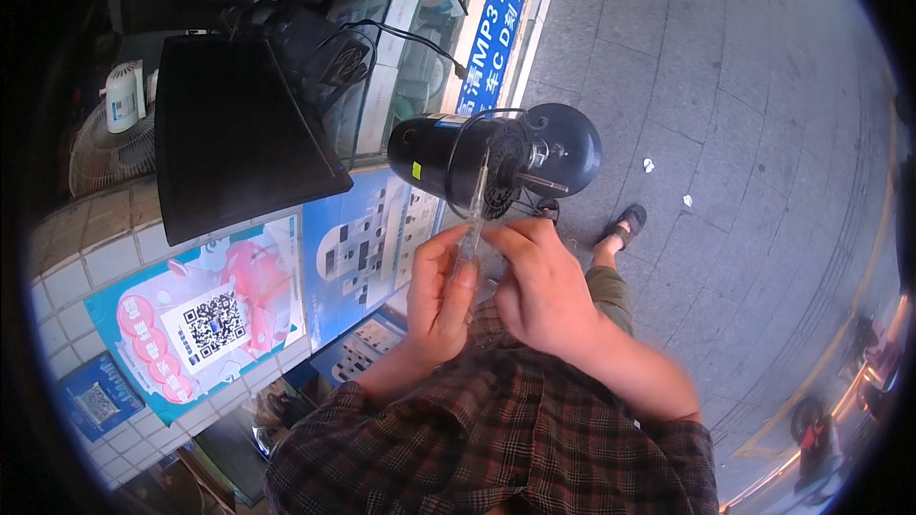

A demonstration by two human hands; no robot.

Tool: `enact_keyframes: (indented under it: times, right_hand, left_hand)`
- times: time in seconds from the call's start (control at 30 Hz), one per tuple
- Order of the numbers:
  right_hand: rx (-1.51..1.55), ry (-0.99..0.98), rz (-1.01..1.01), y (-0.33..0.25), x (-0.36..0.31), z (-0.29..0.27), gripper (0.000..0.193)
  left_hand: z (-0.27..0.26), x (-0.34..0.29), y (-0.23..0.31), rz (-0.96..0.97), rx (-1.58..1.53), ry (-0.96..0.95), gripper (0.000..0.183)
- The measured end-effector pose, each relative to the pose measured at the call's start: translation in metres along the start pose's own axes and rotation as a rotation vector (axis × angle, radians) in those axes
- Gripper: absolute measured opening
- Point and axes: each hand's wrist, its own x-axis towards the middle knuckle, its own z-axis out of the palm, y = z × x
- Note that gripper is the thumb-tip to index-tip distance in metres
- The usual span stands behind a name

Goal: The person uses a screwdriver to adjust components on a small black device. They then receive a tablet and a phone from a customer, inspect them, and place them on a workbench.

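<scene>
Upright between my hands is a slim clear tool that looks like a tester screwdriver, its thin end pointing away from me. My left hand pinches its lower part between thumb and fingers. My right hand is closed, with its fingertips at the tool's shaft. Just beyond the fingertips lies a black fan motor unit on its side, with a vented end, a bare metal shaft and a small yellow-green sticker. A round black disc-shaped base is at its right end. The tool's lower end is partly hidden by my fingers.
To the left a large black flat panel stands on a tiled counter. A white fan is behind it, and black cables hang over a glass case. Grey paving lies right, with my sandalled foot on it.
</scene>
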Motion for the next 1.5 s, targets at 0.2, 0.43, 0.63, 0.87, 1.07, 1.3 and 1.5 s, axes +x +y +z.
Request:
enact_keyframes:
  times: [0.2,0.43,0.63,0.87,1.07,1.3,1.5]
  right_hand:
    - [0.363,-0.068,-0.058,-0.003,-0.027,0.008,0.054]
    - [0.27,0.05,-0.116,-0.004,-0.023,0.02,0.039]
    - [0.589,0.278,0.128,-0.004,-0.024,-0.011,0.012]
    - [0.745,0.183,0.466,0.041,0.054,-0.071,0.028]
    - [0.786,0.005,0.382,0.042,0.093,-0.079,0.032]
    - [0.553,-0.019,0.249,0.042,0.112,-0.063,0.029]
    - [0.373,-0.104,0.168,0.041,0.115,-0.06,0.032]
  left_hand:
    - [0.006,-0.002,-0.005,0.027,-0.025,0.067,0.039]
    - [0.009,0.001,-0.006,-0.014,-0.058,0.105,0.04]
    - [0.006,0.0,-0.007,0.054,0.066,0.04,0.037]
    - [0.005,0.003,-0.027,0.14,0.225,0.089,0.037]
    - [0.001,0.007,-0.038,0.233,0.315,0.098,0.042]
    - [-0.001,0.007,-0.038,0.216,0.336,0.099,0.042]
    - [-0.003,0.005,-0.039,0.202,0.321,0.102,0.042]
